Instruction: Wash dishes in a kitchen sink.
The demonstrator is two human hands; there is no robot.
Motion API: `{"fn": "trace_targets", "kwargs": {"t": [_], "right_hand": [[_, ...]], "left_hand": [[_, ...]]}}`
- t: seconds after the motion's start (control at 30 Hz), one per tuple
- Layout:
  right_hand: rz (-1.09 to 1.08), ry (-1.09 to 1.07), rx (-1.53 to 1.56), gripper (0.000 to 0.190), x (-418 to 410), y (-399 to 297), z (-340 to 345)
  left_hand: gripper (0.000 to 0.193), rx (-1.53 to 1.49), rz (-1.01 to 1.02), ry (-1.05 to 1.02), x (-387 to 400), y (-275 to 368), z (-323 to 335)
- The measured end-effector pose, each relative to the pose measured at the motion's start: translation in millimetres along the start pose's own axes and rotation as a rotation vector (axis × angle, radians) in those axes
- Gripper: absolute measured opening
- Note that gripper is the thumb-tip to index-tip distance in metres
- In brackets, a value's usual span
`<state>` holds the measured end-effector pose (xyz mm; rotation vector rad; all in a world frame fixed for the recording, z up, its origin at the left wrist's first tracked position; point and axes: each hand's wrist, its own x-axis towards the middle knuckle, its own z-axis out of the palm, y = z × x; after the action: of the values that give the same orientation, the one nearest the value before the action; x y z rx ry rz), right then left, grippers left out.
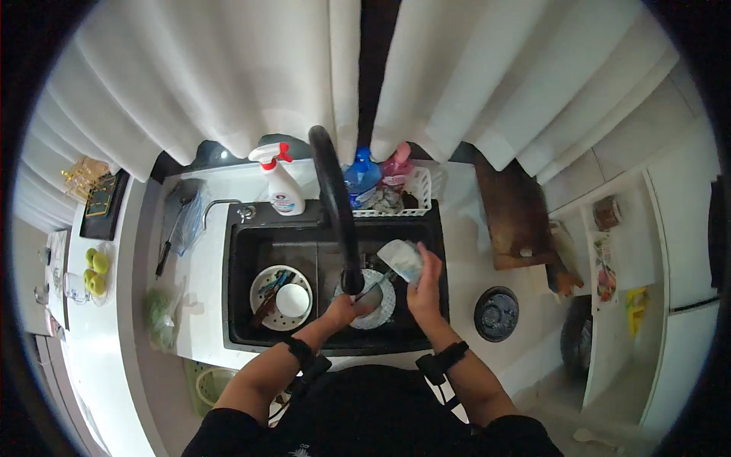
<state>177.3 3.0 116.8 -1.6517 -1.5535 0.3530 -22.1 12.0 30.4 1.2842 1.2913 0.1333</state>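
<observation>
My right hand is closed on a pale bowl, tilted over the right side of the black sink. My left hand is beside the black faucet, its fingers partly hidden by the spout; it seems to touch a grey utensil, too blurred to name. Below it a white colander with a lacy rim stands in the sink. In the left basin a white perforated basket holds a small white bowl and several utensils.
Behind the sink stand a white spray bottle and a white plastic basket with a blue bottle and a pink bottle. To the right are a wooden cutting board and a dark round lid; a plastic bag lies left.
</observation>
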Motion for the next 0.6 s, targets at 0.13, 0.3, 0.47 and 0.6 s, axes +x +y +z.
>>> {"fn": "trace_targets", "kwargs": {"t": [0.13,0.3,0.47,0.6], "right_hand": [[-0.445,-0.428,-0.183,0.062,-5,10,-22],[0.113,-0.020,-0.007,0.046,-19,34,-63],[0.473,0.074,-0.400,0.037,-33,85,-158],[0.698,0.081,-0.388,0.036,-65,106,-192]], "left_hand": [[0.034,0.666,0.414,0.058,-15,7,5],[0.026,1.153,0.649,0.091,-21,-5,2],[0.025,1.160,0.802,0.087,-31,-4,-9],[0.023,1.035,0.920,0.147,-34,-10,-15]]}}
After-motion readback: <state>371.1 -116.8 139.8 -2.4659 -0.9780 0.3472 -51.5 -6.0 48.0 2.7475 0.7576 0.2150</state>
